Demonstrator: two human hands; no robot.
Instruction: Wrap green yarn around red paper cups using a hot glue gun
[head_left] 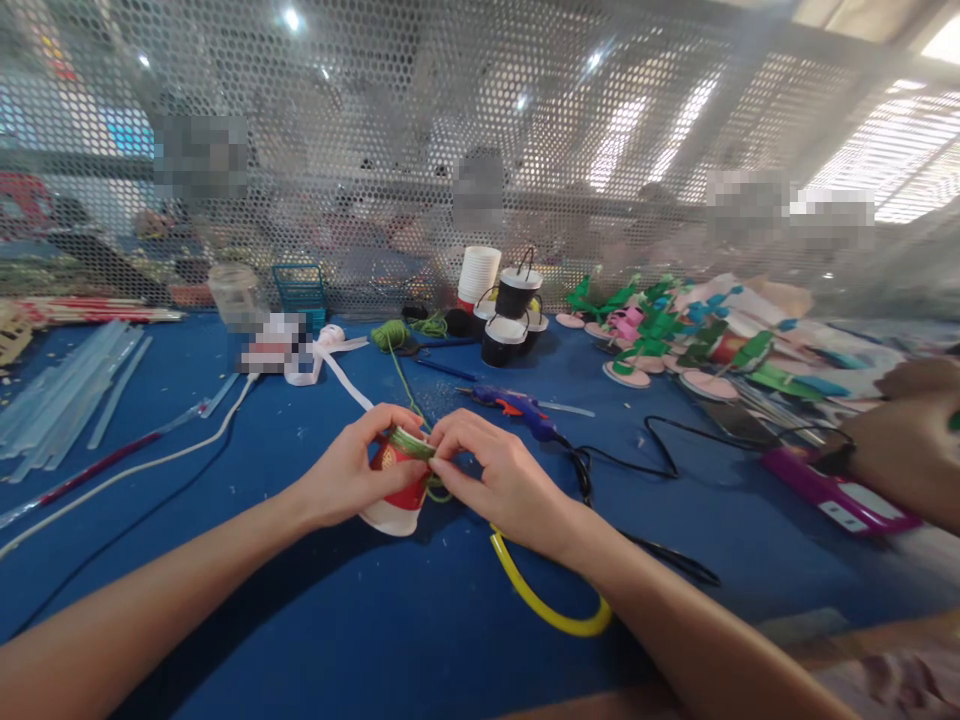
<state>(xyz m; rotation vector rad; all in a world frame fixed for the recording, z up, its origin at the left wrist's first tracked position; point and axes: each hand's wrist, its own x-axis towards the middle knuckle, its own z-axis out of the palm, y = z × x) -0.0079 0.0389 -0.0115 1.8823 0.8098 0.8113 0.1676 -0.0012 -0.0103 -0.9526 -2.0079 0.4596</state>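
Paper cup (pixel 396 487) lies tilted between both hands, left hand (pixel 346 482) and right hand (pixel 501 482) clamped on it.

Bare blue table (pixel 360 620) nearby — glue gun (pixel 517 408), black cable (pixel 660 450) crowd right.

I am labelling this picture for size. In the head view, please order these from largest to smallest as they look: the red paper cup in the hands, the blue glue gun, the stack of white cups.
1. blue glue gun, longest.
2. and 3. red paper cup and stack of white cups: alike in looks; the cup is nearer and partly covered by the left hand and right hand, so unranked.
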